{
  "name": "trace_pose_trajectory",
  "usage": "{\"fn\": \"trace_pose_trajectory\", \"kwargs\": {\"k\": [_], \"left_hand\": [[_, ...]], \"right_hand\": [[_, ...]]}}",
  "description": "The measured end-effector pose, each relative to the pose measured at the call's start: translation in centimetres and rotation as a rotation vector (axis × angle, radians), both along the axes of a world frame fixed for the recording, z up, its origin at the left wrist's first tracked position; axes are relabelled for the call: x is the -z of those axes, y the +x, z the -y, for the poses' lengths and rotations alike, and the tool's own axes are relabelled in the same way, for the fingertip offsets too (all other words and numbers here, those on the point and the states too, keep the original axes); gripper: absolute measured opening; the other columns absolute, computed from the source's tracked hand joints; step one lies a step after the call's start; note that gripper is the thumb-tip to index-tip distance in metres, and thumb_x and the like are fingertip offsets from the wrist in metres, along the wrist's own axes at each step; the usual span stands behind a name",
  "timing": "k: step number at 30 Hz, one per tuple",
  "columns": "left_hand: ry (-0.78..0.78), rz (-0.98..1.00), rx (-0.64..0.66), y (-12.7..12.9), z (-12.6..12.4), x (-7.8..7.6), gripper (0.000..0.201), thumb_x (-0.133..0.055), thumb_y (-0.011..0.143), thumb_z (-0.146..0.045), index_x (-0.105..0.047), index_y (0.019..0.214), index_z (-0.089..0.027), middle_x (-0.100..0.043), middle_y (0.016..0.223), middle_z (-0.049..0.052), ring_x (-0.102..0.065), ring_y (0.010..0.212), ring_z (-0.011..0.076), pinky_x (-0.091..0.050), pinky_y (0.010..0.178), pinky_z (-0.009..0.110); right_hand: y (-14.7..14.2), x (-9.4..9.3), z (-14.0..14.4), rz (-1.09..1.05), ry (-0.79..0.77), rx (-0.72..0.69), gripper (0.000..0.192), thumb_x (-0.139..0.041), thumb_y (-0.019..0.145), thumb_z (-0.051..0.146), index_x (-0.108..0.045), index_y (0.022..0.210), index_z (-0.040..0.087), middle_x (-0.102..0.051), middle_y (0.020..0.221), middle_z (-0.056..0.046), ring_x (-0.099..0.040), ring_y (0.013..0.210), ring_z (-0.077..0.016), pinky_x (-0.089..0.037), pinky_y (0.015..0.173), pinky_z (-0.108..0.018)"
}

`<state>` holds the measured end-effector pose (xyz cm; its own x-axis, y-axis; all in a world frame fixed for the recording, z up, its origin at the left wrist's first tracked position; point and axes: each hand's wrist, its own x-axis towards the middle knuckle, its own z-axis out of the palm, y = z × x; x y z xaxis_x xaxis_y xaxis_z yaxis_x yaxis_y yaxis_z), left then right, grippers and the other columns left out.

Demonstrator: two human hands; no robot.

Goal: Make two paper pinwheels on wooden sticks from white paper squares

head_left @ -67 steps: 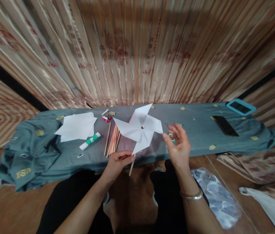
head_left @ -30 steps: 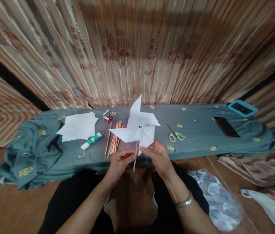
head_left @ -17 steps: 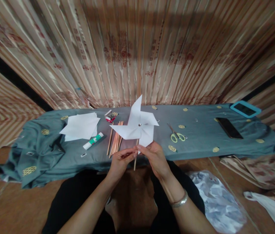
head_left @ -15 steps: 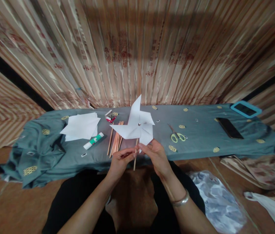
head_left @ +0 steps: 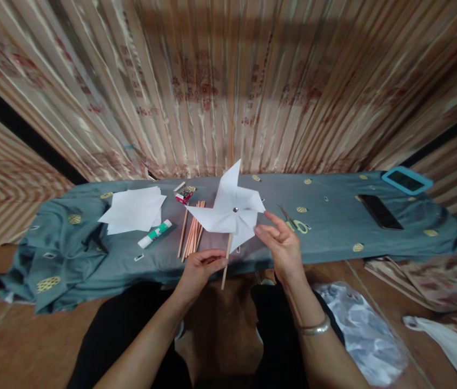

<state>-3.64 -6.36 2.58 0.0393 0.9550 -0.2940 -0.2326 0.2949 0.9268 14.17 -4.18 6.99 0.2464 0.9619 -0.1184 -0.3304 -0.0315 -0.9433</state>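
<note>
The left hand (head_left: 199, 267) pinches the stick (head_left: 225, 260) of the paper pinwheel (head_left: 231, 212), raised above the cloth-covered table (head_left: 325, 227). The right hand (head_left: 283, 246), open-fingered, touches 1 blade's edge; a hard flick could crease it.

the yellow-handled scissors (head_left: 295, 223) are partly hidden behind the right hand (head_left: 283, 246), so only the blades and part of one loop show. the white paper pinwheel (head_left: 230, 212) covers the upper part of its thin wooden stick (head_left: 225, 268) and the ends of some loose wooden sticks (head_left: 191, 233). the small red and white packet (head_left: 183, 195) is too small to read. a white plastic bag (head_left: 451, 346) is cut off by the right edge.
</note>
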Motion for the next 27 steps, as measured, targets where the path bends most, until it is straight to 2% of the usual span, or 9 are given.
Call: {"fn": "trace_pose_trajectory", "kwargs": {"k": [9, 15, 20, 27], "left_hand": [[0.015, 0.025, 0.028, 0.24, 0.09, -0.06, 0.029, -0.088, 0.047, -0.032, -0.077, 0.069, -0.017, -0.075, 0.071, 0.004, -0.067, 0.068, 0.0172, -0.053, 0.077, 0.03], [0.012, 0.003, 0.041, 0.2, 0.16, -0.03, 0.027, -0.087, 0.049, -0.03, -0.077, 0.071, -0.017, -0.075, 0.073, 0.004, -0.067, 0.069, 0.0171, -0.053, 0.076, 0.029], [0.02, 0.047, 0.05, 0.36, 0.17, 0.11, 0.027, -0.087, 0.05, -0.029, -0.077, 0.072, -0.017, -0.076, 0.073, 0.004, -0.068, 0.069, 0.0169, -0.053, 0.077, 0.029], [-0.006, 0.061, 0.037, 0.64, 0.24, -0.18, 0.029, -0.088, 0.047, -0.029, -0.077, 0.071, -0.017, -0.076, 0.071, 0.004, -0.067, 0.067, 0.0163, -0.053, 0.076, 0.029]], "right_hand": [[-0.07, 0.45, 0.07, 0.011, 0.02, -0.051, 0.063, -0.085, 0.055, 0.037, -0.061, 0.111, 0.021, -0.074, 0.078, 0.0, -0.068, 0.077, -0.0181, -0.052, 0.078, -0.034], [0.45, 0.38, 0.05, -0.015, -0.02, -0.047, 0.065, -0.086, 0.053, 0.035, -0.062, 0.111, 0.02, -0.073, 0.071, 0.001, -0.064, 0.065, -0.0154, -0.05, 0.065, -0.029], [-0.06, 0.42, 0.17, -0.059, -0.032, -0.078, 0.065, -0.087, 0.052, 0.031, -0.062, 0.11, 0.019, -0.072, 0.069, 0.003, -0.062, 0.061, -0.0125, -0.048, 0.061, -0.025], [-0.24, 0.66, 0.13, -0.008, -0.007, -0.053, 0.064, -0.086, 0.053, 0.032, -0.061, 0.11, 0.02, -0.075, 0.074, 0.002, -0.067, 0.069, -0.0162, -0.052, 0.07, -0.031]]}}
